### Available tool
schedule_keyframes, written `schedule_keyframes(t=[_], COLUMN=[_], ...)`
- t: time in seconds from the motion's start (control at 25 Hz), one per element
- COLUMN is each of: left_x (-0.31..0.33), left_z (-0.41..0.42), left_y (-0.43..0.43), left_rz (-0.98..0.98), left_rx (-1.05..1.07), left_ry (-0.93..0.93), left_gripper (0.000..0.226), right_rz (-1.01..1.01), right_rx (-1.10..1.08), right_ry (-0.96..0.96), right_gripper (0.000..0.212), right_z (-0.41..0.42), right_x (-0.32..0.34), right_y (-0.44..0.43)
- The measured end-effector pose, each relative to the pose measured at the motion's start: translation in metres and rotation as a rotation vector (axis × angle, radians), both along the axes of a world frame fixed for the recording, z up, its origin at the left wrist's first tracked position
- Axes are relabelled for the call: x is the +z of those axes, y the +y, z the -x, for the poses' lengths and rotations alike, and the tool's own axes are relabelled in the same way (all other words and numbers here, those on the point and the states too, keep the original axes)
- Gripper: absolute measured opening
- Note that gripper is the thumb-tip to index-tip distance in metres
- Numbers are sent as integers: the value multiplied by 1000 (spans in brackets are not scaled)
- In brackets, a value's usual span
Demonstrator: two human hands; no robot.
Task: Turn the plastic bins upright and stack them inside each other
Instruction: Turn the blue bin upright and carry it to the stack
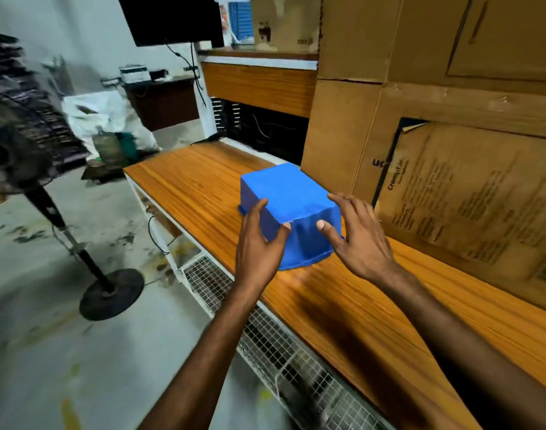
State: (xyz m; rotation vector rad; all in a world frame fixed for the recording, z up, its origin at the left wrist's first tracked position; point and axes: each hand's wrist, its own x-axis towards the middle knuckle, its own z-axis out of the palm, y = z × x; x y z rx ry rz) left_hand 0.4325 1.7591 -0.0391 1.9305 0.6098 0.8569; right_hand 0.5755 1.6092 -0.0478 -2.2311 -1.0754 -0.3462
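A blue plastic bin point(292, 197) lies upside down on the wooden table point(191, 187), its flat base facing up. My left hand point(259, 243) wraps the bin's near left corner, fingers on the left side and thumb on the front wall. My right hand point(355, 237) rests over the bin's near right corner, fingers spread across the top edge and thumb on the front wall. Only this one bin is in view.
Big cardboard boxes point(436, 119) stand along the back of the table, right behind the bin. A pedestal fan point(20, 144) stands on the floor to the left. A wire mesh shelf point(265, 339) runs under the table's front edge.
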Motion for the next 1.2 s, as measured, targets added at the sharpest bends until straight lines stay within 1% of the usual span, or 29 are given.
schedule_keyframes(t=[0.08, 0.16, 0.28, 0.36, 0.4, 0.48, 0.52, 0.56, 0.64, 0.72, 0.8, 0.88, 0.92, 0.96, 1.04, 1.12, 1.2], left_x=[-16, -27, -42, -49, -54, -61, -63, -65, -57, -41, -17, 10, 21, 27, 35, 41, 49], left_z=[-28, -58, -98, -115, -119, -125, -124, -123, -119, -115, -108, -92, -81, -72, -57, -56, -60], left_y=[44, 85, 117, 124, 125, 128, 127, 128, 131, 141, 154, 156, 152, 148, 142, 143, 145], left_rz=[164, 286, 344, 392, 414, 447, 431, 405, 345, 303, 306, 358, 370, 367, 393, 397, 340], left_rx=[-38, -84, -128, -125, -121, -137, -154, -167, -157, -129, -129, -177, -201, -210, -206, -204, -240], left_ry=[25, 96, 199, 248, 272, 320, 336, 338, 294, 233, 147, 29, -31, -97, -249, -315, -268], left_gripper=[73, 83, 79, 81, 83, 84, 80, 74, 67, 75, 84, 74, 66, 57, 43, 45, 51], right_rz=[59, 114, 216, 251, 220, 75, -8, -96, -220, -334, -502, -686, -766, -838, -925, -910, -851], right_rx=[-91, -195, -326, -389, -416, -450, -464, -473, -442, -446, -422, -318, -279, -250, -207, -177, -191], right_ry=[70, 169, 341, 430, 480, 594, 646, 693, 756, 802, 891, 1003, 1019, 1015, 986, 904, 805], right_gripper=[61, 66, 75, 81, 78, 66, 67, 73, 77, 72, 64, 45, 36, 34, 36, 41, 58], right_z=[-24, -46, -81, -98, -105, -112, -113, -116, -120, -93, -66, -48, -39, -31, -15, -6, 1], right_x=[-8, -11, -21, -29, -35, -42, -46, -50, -63, -41, -13, 11, 24, 35, 52, 58, 58], right_y=[36, 73, 105, 116, 119, 122, 122, 122, 120, 122, 124, 121, 118, 115, 109, 105, 101])
